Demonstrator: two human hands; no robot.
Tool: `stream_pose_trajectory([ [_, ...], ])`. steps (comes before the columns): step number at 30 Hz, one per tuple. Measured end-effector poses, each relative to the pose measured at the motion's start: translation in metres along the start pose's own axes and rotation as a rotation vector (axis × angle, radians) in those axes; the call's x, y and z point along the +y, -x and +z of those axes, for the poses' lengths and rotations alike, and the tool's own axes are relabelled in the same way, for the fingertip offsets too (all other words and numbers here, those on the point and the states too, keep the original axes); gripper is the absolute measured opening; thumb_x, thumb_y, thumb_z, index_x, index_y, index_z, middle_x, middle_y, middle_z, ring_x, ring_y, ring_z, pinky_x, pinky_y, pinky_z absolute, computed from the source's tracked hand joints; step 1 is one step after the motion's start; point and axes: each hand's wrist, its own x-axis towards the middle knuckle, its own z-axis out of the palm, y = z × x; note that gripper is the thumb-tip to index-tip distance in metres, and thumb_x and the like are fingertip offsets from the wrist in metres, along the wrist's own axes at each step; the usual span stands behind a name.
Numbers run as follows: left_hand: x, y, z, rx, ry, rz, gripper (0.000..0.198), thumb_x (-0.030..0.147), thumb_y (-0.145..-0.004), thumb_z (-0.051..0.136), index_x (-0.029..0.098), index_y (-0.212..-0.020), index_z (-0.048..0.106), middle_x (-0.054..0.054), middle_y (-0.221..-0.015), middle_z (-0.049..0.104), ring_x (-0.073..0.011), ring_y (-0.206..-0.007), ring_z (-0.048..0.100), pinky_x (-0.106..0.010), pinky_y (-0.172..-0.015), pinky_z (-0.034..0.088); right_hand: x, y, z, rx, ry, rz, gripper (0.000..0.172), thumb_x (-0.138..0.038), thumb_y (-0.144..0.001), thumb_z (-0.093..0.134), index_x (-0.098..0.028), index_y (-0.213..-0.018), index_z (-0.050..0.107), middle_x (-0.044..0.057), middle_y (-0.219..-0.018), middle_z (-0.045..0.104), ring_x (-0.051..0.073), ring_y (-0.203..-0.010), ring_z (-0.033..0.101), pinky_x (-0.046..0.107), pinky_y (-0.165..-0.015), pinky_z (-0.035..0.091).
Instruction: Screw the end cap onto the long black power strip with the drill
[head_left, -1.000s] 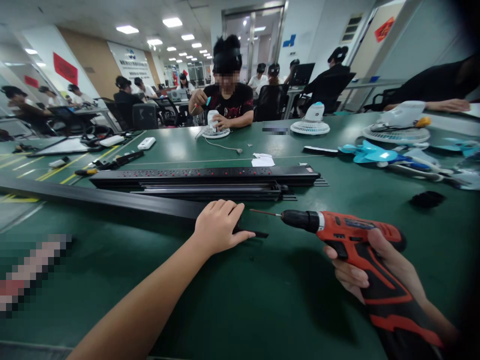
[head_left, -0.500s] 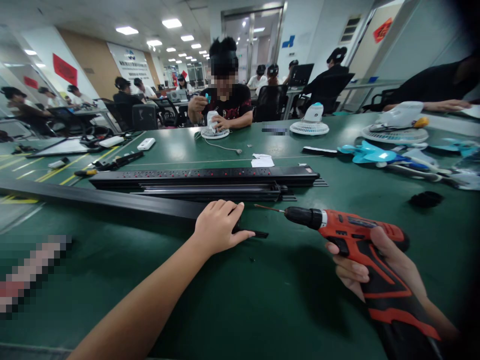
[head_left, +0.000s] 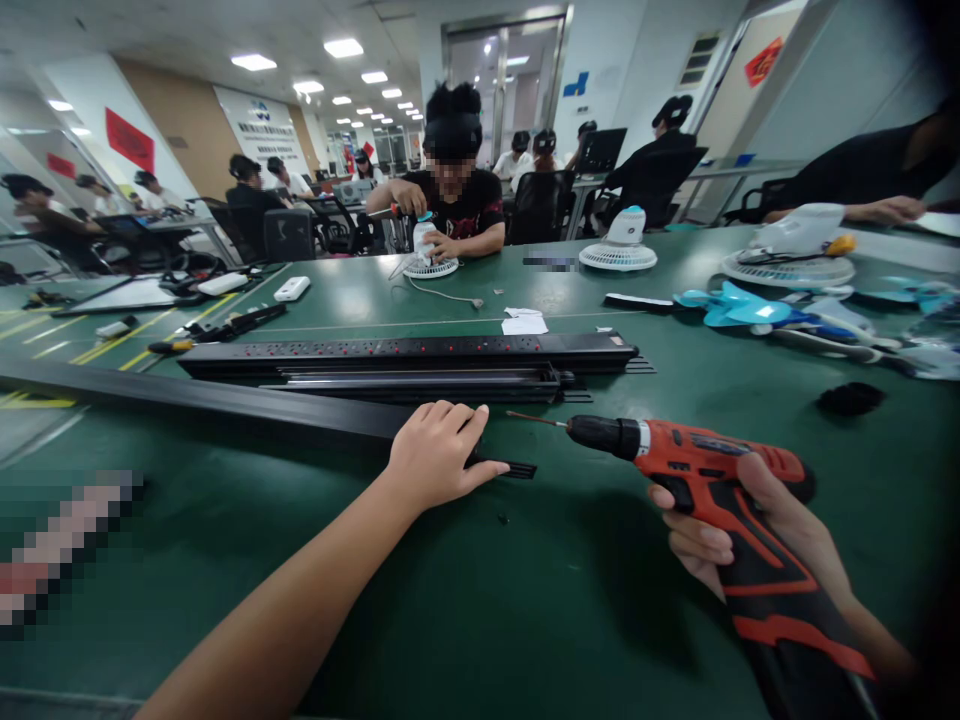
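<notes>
A long black bar (head_left: 225,400) lies slantwise on the green table, its plain side toward me. My left hand (head_left: 439,452) is wrapped over its right end, thumb pointing right, hiding most of that end. Thin black prongs (head_left: 523,470) stick out just past the thumb. In my right hand (head_left: 780,520) is a red and black cordless drill (head_left: 720,450), held by its handle. Its long thin bit (head_left: 534,417) points left, a short way from my left hand and apart from the bar.
Behind the bar lie a black power strip (head_left: 420,350) with red dots and an open black channel (head_left: 420,383). White fan parts (head_left: 619,255) and blue fan blades (head_left: 739,305) stand at the right. Across the table a person (head_left: 457,190) works on a white fan base.
The drill has shifted very slightly left; my left hand stays on the bar. Across the table, the other person's raised hand has come down onto the top of the fan base.
</notes>
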Motion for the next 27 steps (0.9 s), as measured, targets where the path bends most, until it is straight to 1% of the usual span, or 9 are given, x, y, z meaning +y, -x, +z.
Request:
stream_pose_trajectory([
  [7, 0.0013, 0.0002, -0.0014, 0.001, -0.005, 0.002, 0.067, 0.064, -0.094, 0.044, 0.010, -0.130, 0.058, -0.014, -0.106, 0.066, -0.0286, -0.100, 0.060, -0.043, -0.087, 0.048, 0.0005, 0.0005, -0.0018, 0.006, 0.012, -0.009, 0.060, -0.070, -0.077, 0.059, -0.012, -0.092, 0.070, 0.004, -0.056, 0.054, 0.012, -0.048, 0.048, 0.022, -0.052, 0.051],
  [11, 0.0025, 0.0009, -0.0010, 0.005, -0.009, 0.004, 0.067, 0.064, -0.094, 0.043, 0.009, -0.131, 0.057, -0.015, -0.107, 0.066, -0.0296, -0.101, 0.060, -0.045, -0.088, 0.048, 0.0007, -0.0001, -0.0023, 0.007, 0.016, -0.005, 0.059, -0.071, -0.077, 0.059, -0.015, -0.091, 0.068, 0.003, -0.057, 0.055, 0.012, -0.048, 0.048, 0.023, -0.051, 0.051],
  [14, 0.0031, 0.0027, -0.0004, 0.005, -0.017, 0.014, 0.068, 0.064, -0.094, 0.043, 0.008, -0.130, 0.057, -0.015, -0.108, 0.066, -0.0301, -0.101, 0.060, -0.046, -0.088, 0.048, 0.0010, -0.0006, -0.0016, 0.005, 0.013, -0.005, 0.059, -0.070, -0.077, 0.060, -0.013, -0.090, 0.069, 0.004, -0.057, 0.055, 0.012, -0.048, 0.048, 0.022, -0.051, 0.050],
  [19, 0.0030, 0.0060, 0.0010, 0.003, -0.032, 0.030, 0.067, 0.064, -0.094, 0.043, 0.010, -0.132, 0.056, -0.014, -0.109, 0.066, -0.0297, -0.100, 0.060, -0.045, -0.089, 0.047, 0.0000, 0.0002, 0.0000, -0.015, 0.009, 0.010, 0.064, -0.068, -0.076, 0.062, -0.007, -0.094, 0.072, 0.005, -0.056, 0.056, 0.012, -0.049, 0.050, 0.021, -0.051, 0.050],
  [22, 0.0028, 0.0061, 0.0018, -0.002, -0.045, 0.043, 0.067, 0.063, -0.095, 0.042, 0.009, -0.133, 0.055, -0.015, -0.109, 0.067, -0.0298, -0.101, 0.060, -0.045, -0.089, 0.047, -0.0008, 0.0003, 0.0013, -0.017, 0.016, 0.025, 0.064, -0.068, -0.075, 0.064, -0.007, -0.094, 0.073, 0.005, -0.056, 0.057, 0.012, -0.050, 0.051, 0.021, -0.051, 0.051],
  [27, 0.0032, 0.0051, 0.0011, 0.004, -0.064, 0.054, 0.067, 0.062, -0.096, 0.041, 0.008, -0.133, 0.056, -0.015, -0.108, 0.067, -0.0298, -0.100, 0.060, -0.045, -0.087, 0.048, -0.0012, -0.0004, 0.0037, -0.006, 0.041, 0.026, 0.059, -0.066, -0.074, 0.067, -0.011, -0.091, 0.071, 0.005, -0.056, 0.056, 0.012, -0.049, 0.051, 0.021, -0.051, 0.051],
])
